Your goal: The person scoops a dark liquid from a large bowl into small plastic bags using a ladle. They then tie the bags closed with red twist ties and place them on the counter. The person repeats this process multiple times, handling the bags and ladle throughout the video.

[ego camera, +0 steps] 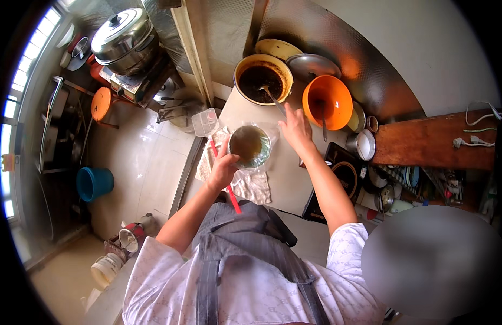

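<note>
My left hand [225,164] grips the near left rim of a round bowl [249,147] lined with clear plastic, with a brownish liquid in it. My right hand [296,128] is closed on the handle of a metal ladle [275,99], whose head rests in an enamel pot [284,67] of dark, oily sauce. To the right of that pot stands an orange bowl [344,99] with a spoon [324,122] in it. Beneath the held bowl lie a light cloth [257,189] and a red strip [233,199]. A clear plastic container [205,122] lies at the table's left edge.
A black induction cooker [316,203] sits right of the table [289,178]. Lids lean behind the pot. A wooden board [429,142] with cables is at right. On the floor at left are a blue bucket [94,184] and an orange stool [101,104]. A blurred round shape covers the lower right.
</note>
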